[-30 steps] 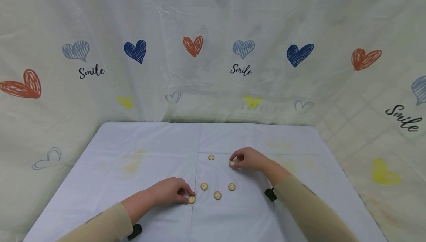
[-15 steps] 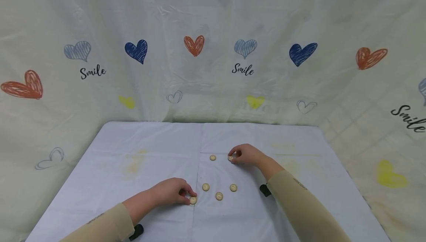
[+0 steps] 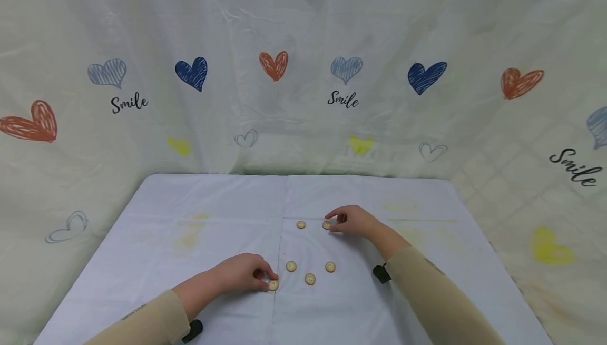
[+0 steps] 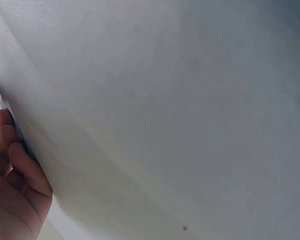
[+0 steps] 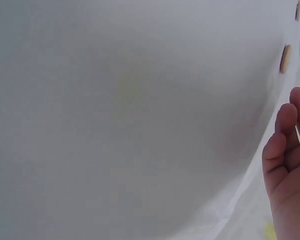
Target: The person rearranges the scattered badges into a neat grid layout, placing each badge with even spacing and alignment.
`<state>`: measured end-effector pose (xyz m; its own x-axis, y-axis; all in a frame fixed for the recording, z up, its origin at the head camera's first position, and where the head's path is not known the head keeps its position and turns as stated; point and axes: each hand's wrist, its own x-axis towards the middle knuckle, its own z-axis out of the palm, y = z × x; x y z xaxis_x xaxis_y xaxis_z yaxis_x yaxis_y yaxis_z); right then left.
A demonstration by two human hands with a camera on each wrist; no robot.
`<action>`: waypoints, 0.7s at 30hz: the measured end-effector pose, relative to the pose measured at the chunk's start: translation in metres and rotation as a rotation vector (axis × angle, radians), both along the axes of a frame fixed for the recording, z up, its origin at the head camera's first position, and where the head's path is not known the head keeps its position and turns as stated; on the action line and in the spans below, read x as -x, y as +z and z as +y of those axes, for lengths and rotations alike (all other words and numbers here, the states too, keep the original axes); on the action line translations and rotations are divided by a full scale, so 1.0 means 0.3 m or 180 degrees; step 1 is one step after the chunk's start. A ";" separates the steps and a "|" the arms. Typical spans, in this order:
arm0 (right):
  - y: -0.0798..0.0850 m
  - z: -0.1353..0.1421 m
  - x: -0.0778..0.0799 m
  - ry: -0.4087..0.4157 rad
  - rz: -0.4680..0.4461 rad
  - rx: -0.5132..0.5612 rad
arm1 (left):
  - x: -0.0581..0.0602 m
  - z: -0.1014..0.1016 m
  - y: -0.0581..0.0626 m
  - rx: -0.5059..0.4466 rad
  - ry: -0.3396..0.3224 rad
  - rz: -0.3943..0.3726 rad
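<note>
Several round, light wooden buttons lie on a white cloth. At the near left, my left hand [image 3: 241,273] pinches one button [image 3: 273,285] by its edge between thumb and index finger. Toward the back, my right hand [image 3: 354,222] is just beside another button [image 3: 326,225], its thumb and index finger spread a little apart around it. In the right wrist view that button [image 5: 285,59] lies on the cloth with the fingers of the right hand [image 5: 290,145] close by. The left wrist view shows the left hand [image 4: 17,185] against the cloth, its button hidden.
More buttons lie between the hands: one at the back [image 3: 301,224], one in the middle [image 3: 291,266], one nearer me [image 3: 310,279] and one to the right [image 3: 330,266]. The white table cloth [image 3: 213,197] reaches a curtain [image 3: 303,113] printed with hearts.
My right hand has slid its button slightly away from me, level with the back one, and has loosened its fingers from it. The left hand has stayed in place on its button.
</note>
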<state>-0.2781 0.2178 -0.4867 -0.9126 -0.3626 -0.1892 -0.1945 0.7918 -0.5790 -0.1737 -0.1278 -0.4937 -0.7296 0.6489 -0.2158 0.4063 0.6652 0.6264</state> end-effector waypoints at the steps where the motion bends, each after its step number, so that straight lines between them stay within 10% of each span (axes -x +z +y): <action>1: 0.005 0.002 -0.004 -0.0001 -0.0006 0.0020 | 0.000 -0.001 0.001 -0.0001 0.0001 0.0009; 21: 0.085 0.114 -0.239 0.0638 0.0116 0.0255 | 0.000 0.005 -0.004 0.0024 0.0030 -0.0026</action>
<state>-0.2063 0.2519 -0.4612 -0.8265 -0.5499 -0.1207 -0.3652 0.6869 -0.6283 -0.1736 -0.1264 -0.4950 -0.7339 0.6403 -0.2266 0.3949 0.6736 0.6247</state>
